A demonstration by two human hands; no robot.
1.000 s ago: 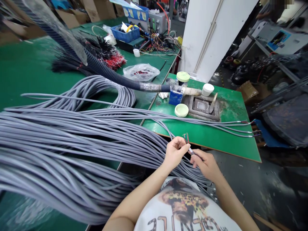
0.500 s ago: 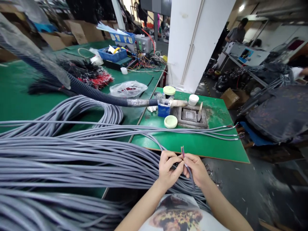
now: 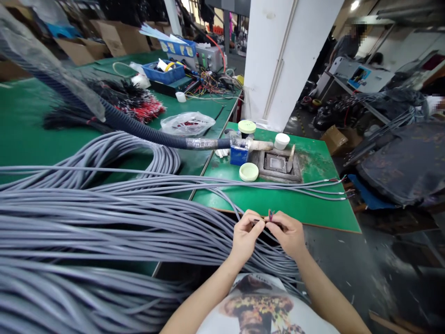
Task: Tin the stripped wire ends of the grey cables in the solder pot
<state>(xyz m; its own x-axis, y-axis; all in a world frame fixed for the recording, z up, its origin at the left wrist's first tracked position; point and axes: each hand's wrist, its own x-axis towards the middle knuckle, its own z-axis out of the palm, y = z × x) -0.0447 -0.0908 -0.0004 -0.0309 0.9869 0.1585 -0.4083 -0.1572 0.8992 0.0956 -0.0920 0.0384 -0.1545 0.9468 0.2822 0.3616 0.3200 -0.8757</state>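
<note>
Grey cable bundle (image 3: 104,227), one coloured wire end (image 3: 270,215), left hand (image 3: 246,237), right hand (image 3: 285,234), both grips closed on it

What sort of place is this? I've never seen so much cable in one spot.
Probably a cable or wiring-harness workshop. A huge heap of grey sheathed cables covers green-topped workbenches, bundles of red and black wires lie farther back, and cut cable ends show coloured inner wires.
</note>
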